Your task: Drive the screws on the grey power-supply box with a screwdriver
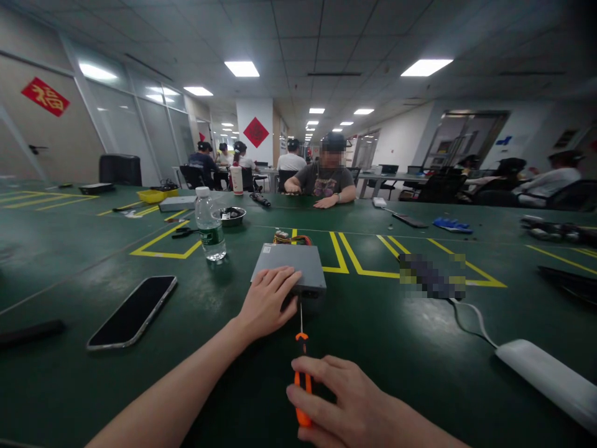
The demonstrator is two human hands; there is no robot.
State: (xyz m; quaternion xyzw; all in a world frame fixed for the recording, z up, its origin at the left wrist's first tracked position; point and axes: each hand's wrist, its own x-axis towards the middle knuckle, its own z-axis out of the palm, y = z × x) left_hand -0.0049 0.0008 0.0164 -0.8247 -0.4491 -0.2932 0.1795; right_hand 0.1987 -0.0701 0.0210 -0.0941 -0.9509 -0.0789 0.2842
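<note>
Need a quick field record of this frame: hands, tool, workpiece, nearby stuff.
left hand: flat on the grey box's near edge
right hand: gripping the screwdriver handle
screwdriver: orange and black, tip at the box's near face
grey box: metal, on the green table, wires at its far end
near left: phone, face up; water bottle, upright
near right: white cable
across table: seated person

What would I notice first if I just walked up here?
Probably the orange screwdriver in the right hand, its tip at the near face of a grey box mid-table. The left hand rests on the box. A phone lies at left.
</note>
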